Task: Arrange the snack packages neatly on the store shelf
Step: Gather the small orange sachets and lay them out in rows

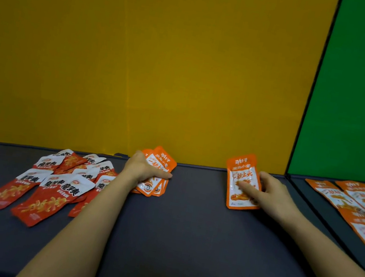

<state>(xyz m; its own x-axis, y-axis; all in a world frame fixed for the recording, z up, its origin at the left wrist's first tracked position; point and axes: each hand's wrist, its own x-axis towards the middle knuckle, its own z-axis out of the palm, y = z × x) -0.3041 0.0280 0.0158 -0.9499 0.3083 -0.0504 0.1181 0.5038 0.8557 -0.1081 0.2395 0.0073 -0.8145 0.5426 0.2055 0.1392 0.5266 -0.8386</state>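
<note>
Dealing out orange snack packets along the shelf point(186, 223) is the step in hand. The left hand point(142, 168) grips a fanned bundle of orange packets point(160, 162), its fingers curled over their faces, near the yellow back panel point(141, 59). The right hand point(271, 192) holds a single orange packet point(242, 172) by its right edge, index finger laid across the print. That packet stands well apart from the bundle, its lower edge at the shelf and its top rising in front of the panel. The next move, by my judgement, calls for laying this packet flat and square to the back edge, then drawing another from the bundle to sit just beside it. A loose heap of red packets point(52, 186) lies to the left, overlapping and unsorted. Beyond the dark divider point(315, 88), under the green panel point(364, 96), a row of orange packets point(359, 204) lies flat but is cut off at the frame edge. The right thumb is hidden behind the packet, the bundle's count cannot be read, and small print is blurred.
</note>
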